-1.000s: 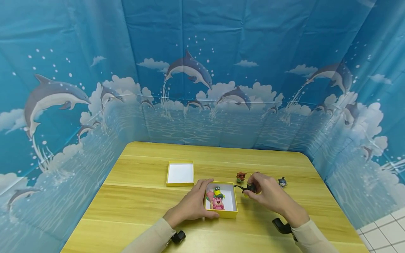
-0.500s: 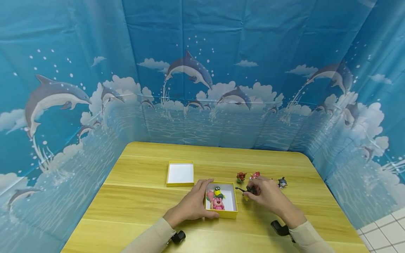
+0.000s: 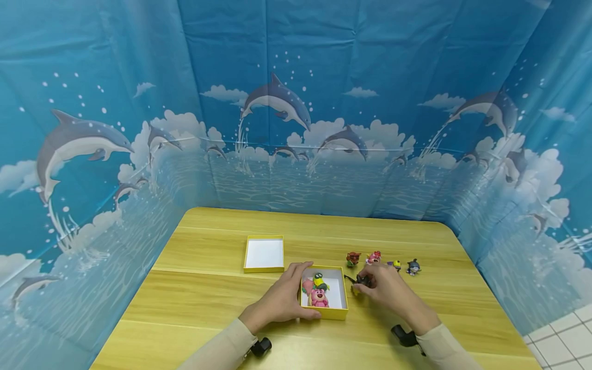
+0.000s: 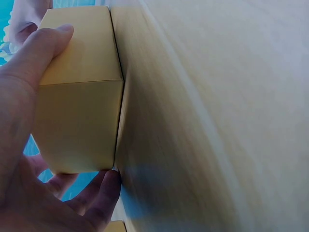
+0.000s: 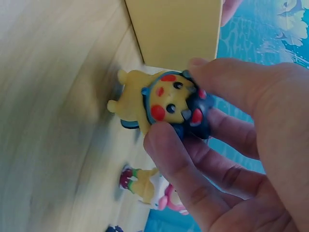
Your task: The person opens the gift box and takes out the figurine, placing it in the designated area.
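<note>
Right hand (image 3: 390,293) pinched dark-blue-hooded, red-cheeked yellow figurine (image 5: 164,99); left hand (image 3: 279,298) gripped square yellow box (image 3: 331,313) on yellow wood-grain tabletop (image 3: 199,303).

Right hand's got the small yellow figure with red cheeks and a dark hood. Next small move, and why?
I'd probably ease the small yellow figure down until both feet sit flat on the yellow wood-grain tabletop, before any release. The right hand grips it around the dark hood, its feet point toward the tabletop, and I can't tell whether they touch.

A dark-hooded yellow figurine (image 5: 166,99) — held upright — is beside the open box (image 3: 330,313).
</note>
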### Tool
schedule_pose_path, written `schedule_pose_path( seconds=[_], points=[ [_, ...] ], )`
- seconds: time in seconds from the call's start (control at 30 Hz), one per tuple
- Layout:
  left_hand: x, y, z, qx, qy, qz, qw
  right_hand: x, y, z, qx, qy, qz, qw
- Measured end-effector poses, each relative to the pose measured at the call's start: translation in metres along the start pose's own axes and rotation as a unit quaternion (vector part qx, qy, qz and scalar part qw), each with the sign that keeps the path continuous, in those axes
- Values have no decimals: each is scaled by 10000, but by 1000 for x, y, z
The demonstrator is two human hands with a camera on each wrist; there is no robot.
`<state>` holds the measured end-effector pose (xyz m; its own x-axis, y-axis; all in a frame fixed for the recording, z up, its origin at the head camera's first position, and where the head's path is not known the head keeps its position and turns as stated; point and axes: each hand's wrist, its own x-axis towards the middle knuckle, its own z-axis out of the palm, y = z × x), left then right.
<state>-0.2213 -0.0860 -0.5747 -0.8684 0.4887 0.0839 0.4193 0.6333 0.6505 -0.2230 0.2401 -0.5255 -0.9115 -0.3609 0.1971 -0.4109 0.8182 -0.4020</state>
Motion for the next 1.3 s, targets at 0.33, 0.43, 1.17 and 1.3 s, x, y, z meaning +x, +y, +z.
schedule_pose_path(
  seconds=[0.33,0.43,1.17,1.3],
  points=[
    [0,1,-1,-55,-6,-27,10000,-1,6,5,94,13,-202,9998],
    [0,2,-1,-60,-7,-22,10000,-1,6,5,140,-8,-214,9997],
    [-1,3,-1,-15,-25,-28,10000,-4,2,-1,28,-86,-91,9999],
    [-1,2,-1,-18,-28,-40,10000,-6,-2,-6,-202,-26,-28,9998]
  ],
)
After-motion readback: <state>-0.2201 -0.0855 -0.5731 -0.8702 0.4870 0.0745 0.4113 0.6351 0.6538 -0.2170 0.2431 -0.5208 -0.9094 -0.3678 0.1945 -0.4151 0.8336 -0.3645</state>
